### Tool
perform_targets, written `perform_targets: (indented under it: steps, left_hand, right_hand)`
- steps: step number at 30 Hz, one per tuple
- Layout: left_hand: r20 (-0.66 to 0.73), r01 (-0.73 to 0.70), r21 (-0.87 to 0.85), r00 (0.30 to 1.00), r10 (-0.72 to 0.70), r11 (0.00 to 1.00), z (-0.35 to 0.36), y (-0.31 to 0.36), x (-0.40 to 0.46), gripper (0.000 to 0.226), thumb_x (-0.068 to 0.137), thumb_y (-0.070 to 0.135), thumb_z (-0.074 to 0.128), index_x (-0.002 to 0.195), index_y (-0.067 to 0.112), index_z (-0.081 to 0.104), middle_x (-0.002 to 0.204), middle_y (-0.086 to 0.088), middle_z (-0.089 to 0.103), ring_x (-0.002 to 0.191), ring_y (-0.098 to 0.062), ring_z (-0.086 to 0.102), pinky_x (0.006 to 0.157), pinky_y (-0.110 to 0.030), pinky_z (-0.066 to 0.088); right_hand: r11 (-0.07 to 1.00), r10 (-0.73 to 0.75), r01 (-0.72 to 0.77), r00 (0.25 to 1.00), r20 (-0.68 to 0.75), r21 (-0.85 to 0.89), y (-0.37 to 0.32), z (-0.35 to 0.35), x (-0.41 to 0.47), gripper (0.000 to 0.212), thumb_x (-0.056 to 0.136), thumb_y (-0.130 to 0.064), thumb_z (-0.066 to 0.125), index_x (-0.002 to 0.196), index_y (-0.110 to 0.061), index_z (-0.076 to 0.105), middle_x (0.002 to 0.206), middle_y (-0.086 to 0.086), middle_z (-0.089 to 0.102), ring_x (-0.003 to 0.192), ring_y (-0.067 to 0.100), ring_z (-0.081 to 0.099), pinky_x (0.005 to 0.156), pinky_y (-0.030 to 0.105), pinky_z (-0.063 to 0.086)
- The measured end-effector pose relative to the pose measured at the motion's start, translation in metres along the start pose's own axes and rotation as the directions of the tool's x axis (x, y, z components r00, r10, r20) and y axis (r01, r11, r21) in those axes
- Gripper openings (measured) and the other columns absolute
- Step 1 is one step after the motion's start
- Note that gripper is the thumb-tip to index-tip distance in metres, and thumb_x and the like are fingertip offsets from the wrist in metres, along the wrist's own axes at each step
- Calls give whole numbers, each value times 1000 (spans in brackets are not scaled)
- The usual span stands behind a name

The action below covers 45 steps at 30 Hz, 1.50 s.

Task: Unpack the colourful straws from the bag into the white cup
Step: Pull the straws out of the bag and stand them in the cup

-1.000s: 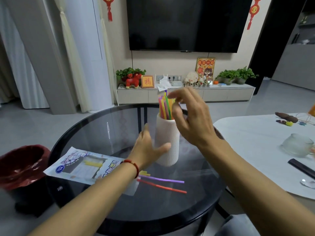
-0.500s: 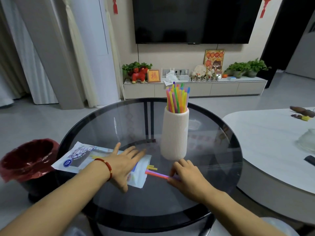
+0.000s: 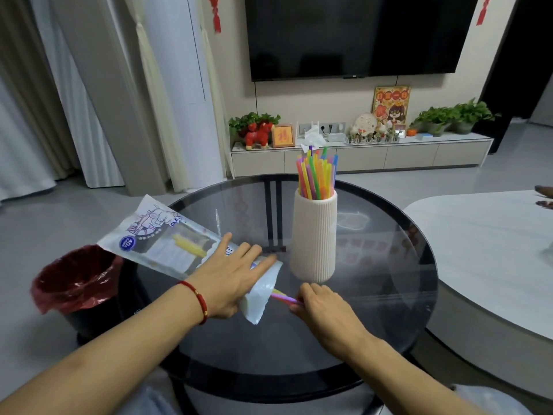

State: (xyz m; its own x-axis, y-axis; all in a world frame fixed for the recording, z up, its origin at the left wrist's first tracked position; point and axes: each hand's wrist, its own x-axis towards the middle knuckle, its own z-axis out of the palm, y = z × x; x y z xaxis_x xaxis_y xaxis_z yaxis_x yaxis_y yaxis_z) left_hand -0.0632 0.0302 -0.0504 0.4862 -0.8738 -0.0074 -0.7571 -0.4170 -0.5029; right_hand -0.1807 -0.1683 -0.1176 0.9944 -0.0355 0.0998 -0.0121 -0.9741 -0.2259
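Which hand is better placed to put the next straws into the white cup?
The right hand, probably. It already pinches the loose straws at the bag's open end, just in front of the white cup. The left hand is occupied holding the bag.

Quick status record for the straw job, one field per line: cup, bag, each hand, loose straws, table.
cup: white ribbed cup, upright on the table, many colourful straws standing in it
bag: plastic bag, far end raised off the table, a few straws visible inside
left hand: left hand gripping the bag near its open end
right hand: right hand pinching loose straws at the bag's mouth
table: round glass table
beside table: bin with red liner, on the left
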Motion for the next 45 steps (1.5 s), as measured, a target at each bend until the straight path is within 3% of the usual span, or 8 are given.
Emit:
perform_targets:
  steps: [7, 9, 13, 16, 26, 37, 42, 45]
  left_hand:
    - [-115, 23, 30, 993, -19, 999, -23, -1, -1, 119, 67, 29, 80, 158, 20, 4, 140, -12, 38, 129, -32, 42, 115, -67, 19]
    - [-140, 17, 54, 990, -9, 998, -26, -1, 1, 120, 66, 26, 81, 158, 20, 4, 139, -12, 39, 129, -33, 42, 115, -68, 18]
    - [-201, -8, 95, 979, 27, 995, -27, 5, 4, 120, 65, 21, 82, 159, 17, 8, 138, -15, 41, 127, -35, 42, 113, -71, 19]
    - [-230, -10, 112, 973, 35, 994, -29, 10, 8, 125, 64, 20, 85, 159, 15, 5, 141, -18, 38, 130, -37, 39, 113, -73, 17]
    - [-128, 139, -176, 978, -162, 975, 2, 2, -3, 134, 60, 32, 86, 159, 26, -4, 147, -9, 29, 139, -29, 33, 120, -67, 11]
    - [177, 293, -469, 955, -236, 833, 40, -1, -7, 130, 69, 21, 74, 151, 43, -25, 153, 5, 18, 146, -20, 28, 119, -66, -3]
    - [275, 245, -562, 956, -100, 790, 34, 1, 5, 133, 67, 46, 75, 152, 37, -27, 166, 3, -4, 155, -23, -6, 117, -66, -8]
    - [77, 123, -649, 992, -97, 751, 18, 22, 16, 125, 70, 74, 63, 157, 29, -14, 169, 1, -5, 154, -18, -7, 122, -44, -4]
  right_hand:
    - [870, 148, -145, 989, 31, 471, -1, -17, -2, 31, 102, -56, 55, 112, -28, 46, 98, -6, 65, 80, 12, 62, 66, 27, 47]
    - [722, 188, -225, 974, 127, 654, -2, -21, -1, 43, 97, -59, 58, 123, -27, 48, 100, -4, 67, 77, 8, 61, 63, 20, 45]
    - [194, 185, -391, 915, 358, 900, -6, -23, 7, 49, 78, -50, 52, 115, -20, 66, 90, 7, 74, 54, 13, 50, 41, 20, 35]
    - [68, 125, -351, 932, 341, 934, -10, -20, 9, 40, 85, -47, 61, 99, -12, 77, 82, 10, 75, 49, 14, 51, 37, 19, 31]
    - [-9, 325, -196, 927, 189, 980, 19, -35, 5, 14, 96, -14, 76, 95, -2, 83, 75, 18, 70, 54, 13, 56, 50, 18, 49]
    - [-42, 420, -95, 902, 104, 995, 65, -86, -30, 33, 64, -23, 87, 87, 1, 85, 91, 25, 80, 72, 24, 78, 63, 22, 64]
    - [245, 427, -38, 901, -73, 969, 74, -107, -48, 43, 61, -47, 88, 88, -14, 87, 84, 22, 81, 70, 22, 78, 70, 29, 65]
    - [385, 391, 25, 901, -188, 923, 78, -123, -60, 45, 64, -57, 86, 93, -23, 87, 78, 16, 81, 73, 28, 79, 80, 44, 65]
